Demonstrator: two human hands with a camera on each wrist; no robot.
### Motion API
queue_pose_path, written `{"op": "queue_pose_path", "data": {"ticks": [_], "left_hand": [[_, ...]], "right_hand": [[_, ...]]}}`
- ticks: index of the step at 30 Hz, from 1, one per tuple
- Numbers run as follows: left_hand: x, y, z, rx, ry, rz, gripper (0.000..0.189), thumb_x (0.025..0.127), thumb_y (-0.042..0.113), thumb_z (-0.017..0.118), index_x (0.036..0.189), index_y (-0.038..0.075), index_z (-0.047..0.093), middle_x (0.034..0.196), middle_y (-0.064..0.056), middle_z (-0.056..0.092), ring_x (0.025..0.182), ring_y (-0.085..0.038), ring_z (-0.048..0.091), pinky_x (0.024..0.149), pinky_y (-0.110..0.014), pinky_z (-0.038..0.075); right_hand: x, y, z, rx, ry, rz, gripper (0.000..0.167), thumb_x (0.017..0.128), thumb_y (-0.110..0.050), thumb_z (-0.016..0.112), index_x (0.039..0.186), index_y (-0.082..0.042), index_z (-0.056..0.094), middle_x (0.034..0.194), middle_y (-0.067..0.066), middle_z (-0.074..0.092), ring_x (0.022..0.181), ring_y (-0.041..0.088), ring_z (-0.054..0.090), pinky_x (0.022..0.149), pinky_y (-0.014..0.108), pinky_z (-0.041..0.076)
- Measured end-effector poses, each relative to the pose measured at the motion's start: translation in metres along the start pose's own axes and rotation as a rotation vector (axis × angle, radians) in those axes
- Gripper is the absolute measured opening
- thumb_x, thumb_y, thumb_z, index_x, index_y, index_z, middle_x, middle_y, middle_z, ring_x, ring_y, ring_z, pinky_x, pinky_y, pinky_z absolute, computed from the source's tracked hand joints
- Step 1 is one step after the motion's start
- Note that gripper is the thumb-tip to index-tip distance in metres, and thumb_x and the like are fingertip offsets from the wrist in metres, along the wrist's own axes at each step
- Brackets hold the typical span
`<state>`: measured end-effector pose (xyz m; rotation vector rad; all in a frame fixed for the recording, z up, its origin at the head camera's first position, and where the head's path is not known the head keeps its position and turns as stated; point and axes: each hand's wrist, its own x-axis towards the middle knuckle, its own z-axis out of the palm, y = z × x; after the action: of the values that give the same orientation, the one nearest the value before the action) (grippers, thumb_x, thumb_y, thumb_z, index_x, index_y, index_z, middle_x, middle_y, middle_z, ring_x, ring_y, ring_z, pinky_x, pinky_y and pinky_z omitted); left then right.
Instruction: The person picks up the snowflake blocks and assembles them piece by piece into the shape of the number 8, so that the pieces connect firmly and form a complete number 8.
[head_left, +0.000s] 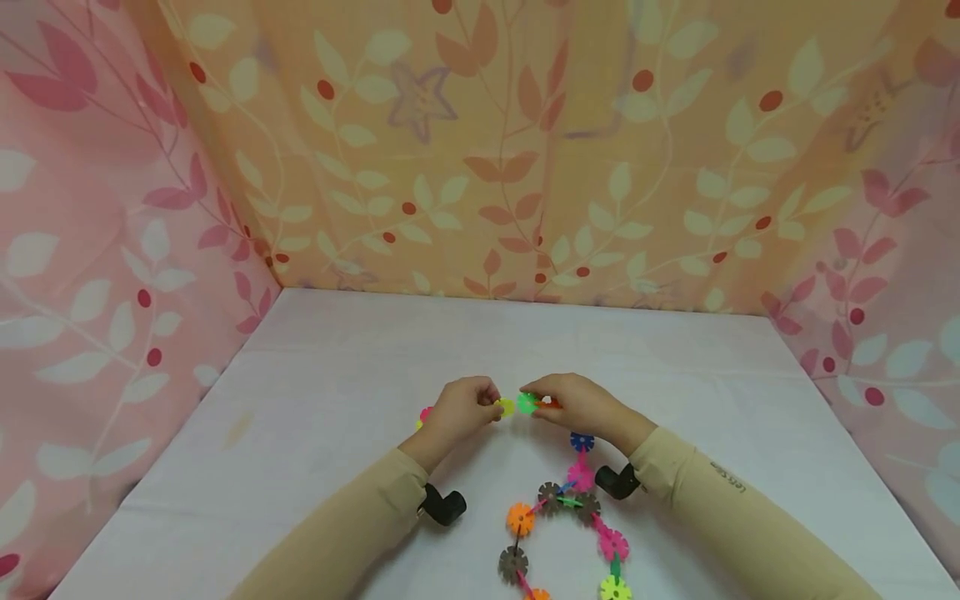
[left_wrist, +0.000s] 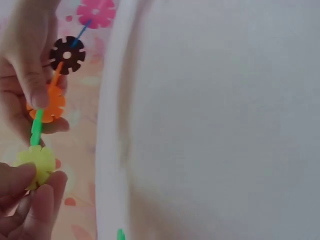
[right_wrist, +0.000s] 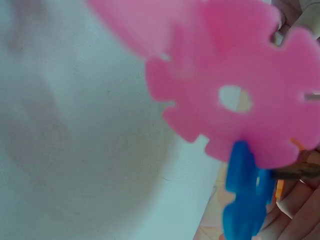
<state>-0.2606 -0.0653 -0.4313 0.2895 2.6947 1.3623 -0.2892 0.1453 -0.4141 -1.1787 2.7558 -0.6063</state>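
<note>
Chain (head_left: pixel 550 497) of slotted discs: grip and handling

Part of the chain lies in a bent line on the white surface (head_left: pixel 315 383), nearer the wearer than the hands. The left hand (head_left: pixel 459 408) pinches a yellow disc (left_wrist: pixel 45 158) between thumb and fingers. The right hand (head_left: pixel 581 404) has thumb and fingers on an orange disc (left_wrist: pixel 56 106). Between these, a green disc (left_wrist: pixel 36 129), edge-on in the left wrist view, lies against the yellow rim; whether their slots engage cannot be told. Past the orange disc come a brown disc (left_wrist: pixel 59 50), a blue disc (left_wrist: pixel 81 34) and a pink disc (left_wrist: pixel 95 12).

Handling, as judged: each disc should be light, thin, stiff and rather smooth, while the string hangs loosely and may twist apart at its joints. Best hold: both faces near the rim, clear of the meeting slots, with the neighbouring disc supported.
</note>
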Motion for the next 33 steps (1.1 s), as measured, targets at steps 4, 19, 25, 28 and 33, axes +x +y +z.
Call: {"op": "queue_pose_path", "data": {"ticks": [4, 19, 25, 28, 33], "left_hand": [[-0.0018, 0.0010, 0.0057, 0.175, 0.089, 0.113, 0.009, 0.080, 0.012, 0.070, 0.076, 0.016, 0.063, 0.068, 0.009, 0.061, 0.064, -0.007, 0.054, 0.058, -0.021, 0.045], [-0.0015, -0.0012, 0.0070, 0.401, 0.107, 0.340, 0.010, 0.081, 0.013, 0.069, 0.088, 0.014, 0.075, 0.078, 0.004, 0.066, 0.069, -0.005, 0.057, 0.061, -0.017, 0.046], [-0.0009, 0.0004, 0.0037, 0.388, 0.122, 0.402, 0.007, 0.081, 0.012, 0.069, 0.086, 0.012, 0.074, 0.078, 0.004, 0.068, 0.069, -0.004, 0.059, 0.061, -0.017, 0.047], [-0.0009, 0.0004, 0.0031, 0.351, 0.133, 0.417, 0.007, 0.082, 0.010, 0.068, 0.085, 0.011, 0.074, 0.078, 0.004, 0.068, 0.068, -0.004, 0.059, 0.061, -0.016, 0.047], [-0.0007, -0.0011, 0.0041, 0.322, 0.133, 0.431, 0.007, 0.081, 0.008, 0.067, 0.085, 0.009, 0.074, 0.079, 0.004, 0.068, 0.069, -0.004, 0.060, 0.060, -0.015, 0.047]], "right_hand": [[-0.0012, 0.0006, 0.0003, -0.009, 0.001, -0.003, 0.033, 0.084, -0.020, 0.066, 0.116, -0.008, 0.063, 0.103, -0.001, 0.065, 0.086, 0.009, 0.058, 0.077, 0.029, 0.049], [0.0002, 0.0010, 0.0030, -0.008, -0.009, -0.100, 0.028, 0.084, -0.017, 0.066, 0.111, -0.009, 0.065, 0.096, -0.004, 0.064, 0.083, 0.009, 0.057, 0.074, 0.027, 0.048], [-0.0006, 0.0023, 0.0037, 0.028, 0.012, -0.188, 0.026, 0.085, -0.016, 0.064, 0.110, -0.009, 0.064, 0.089, -0.005, 0.060, 0.078, 0.010, 0.054, 0.072, 0.024, 0.046], [0.0002, 0.0024, 0.0025, 0.038, 0.027, -0.232, 0.027, 0.085, -0.015, 0.064, 0.111, -0.008, 0.064, 0.088, -0.004, 0.059, 0.078, 0.009, 0.053, 0.072, 0.025, 0.047], [0.0016, 0.0030, 0.0018, 0.052, 0.016, -0.273, 0.027, 0.086, -0.013, 0.063, 0.112, -0.006, 0.064, 0.088, -0.002, 0.059, 0.079, 0.012, 0.054, 0.073, 0.026, 0.046]]}}
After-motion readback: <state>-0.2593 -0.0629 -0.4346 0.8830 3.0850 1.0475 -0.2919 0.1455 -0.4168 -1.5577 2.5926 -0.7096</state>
